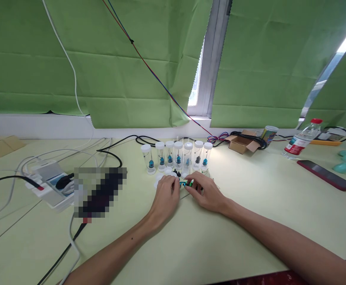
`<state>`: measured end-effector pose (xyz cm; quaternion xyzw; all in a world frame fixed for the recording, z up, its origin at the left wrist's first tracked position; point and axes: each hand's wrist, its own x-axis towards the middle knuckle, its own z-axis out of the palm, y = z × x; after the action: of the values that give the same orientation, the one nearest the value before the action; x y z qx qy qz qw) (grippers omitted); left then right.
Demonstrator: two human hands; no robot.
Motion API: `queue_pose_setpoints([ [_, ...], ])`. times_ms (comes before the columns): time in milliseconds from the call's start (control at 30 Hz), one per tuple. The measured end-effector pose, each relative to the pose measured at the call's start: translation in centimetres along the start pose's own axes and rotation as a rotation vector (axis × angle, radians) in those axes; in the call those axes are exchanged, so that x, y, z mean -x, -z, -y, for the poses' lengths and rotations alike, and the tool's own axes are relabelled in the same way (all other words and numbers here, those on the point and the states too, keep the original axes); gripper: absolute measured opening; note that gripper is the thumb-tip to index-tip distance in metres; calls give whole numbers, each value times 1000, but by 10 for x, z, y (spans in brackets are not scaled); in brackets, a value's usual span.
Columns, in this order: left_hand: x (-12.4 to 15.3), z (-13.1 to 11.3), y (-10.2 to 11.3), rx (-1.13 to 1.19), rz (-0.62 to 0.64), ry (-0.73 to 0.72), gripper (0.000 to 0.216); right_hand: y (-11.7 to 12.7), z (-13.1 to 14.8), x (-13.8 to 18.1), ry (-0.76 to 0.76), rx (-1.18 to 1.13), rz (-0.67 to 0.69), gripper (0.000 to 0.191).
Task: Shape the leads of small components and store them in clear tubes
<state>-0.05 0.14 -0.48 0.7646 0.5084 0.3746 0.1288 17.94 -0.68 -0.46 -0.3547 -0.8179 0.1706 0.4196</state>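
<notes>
Small blue/green pc [186, 183]: shiny, bright blue toward L end, green toward R, w/ dark bits; mostly hidden by fingers, so exact shape n/a. Located btwn the two hands, just above or on the tabletop [250, 221] (can't tell which), in front of the row of tubes.

L hand [165, 196]: fingers bent & bunched, thumb close to index, tips pinched at the blue end. R hand [206, 192]: thumb & index nearly closed, gripping the green end; other fingers curled, partly out of sight. Both forearms rest low along the tabletop, hands nearly meeting at ctr.

Right behind: 7 clear tubes [178, 153] w/ white caps, standing upright in a row; most have a blue item inside, one looks dark grey. Small black part [177, 173] near L fingertips, in front of tubes. Pale round discs [158, 180] by L hand, partly covered.

Farther R: open cardboard box [242, 143], bottle [302, 140] w/ red cap, tilted in view, & dark phone [327, 175] lying flat.
</notes>
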Motion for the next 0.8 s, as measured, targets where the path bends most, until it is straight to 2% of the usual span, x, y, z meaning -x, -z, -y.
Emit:
queue_pose_setpoints([
  [500, 0, 0, 0, -16, 3, -11, 32, -1, -3, -1, -83, 46, -9, 20],
  [800, 0, 0, 0, -28, -11, -20, 32, 1, 2, 0, -14, 22, -6, 20],
])
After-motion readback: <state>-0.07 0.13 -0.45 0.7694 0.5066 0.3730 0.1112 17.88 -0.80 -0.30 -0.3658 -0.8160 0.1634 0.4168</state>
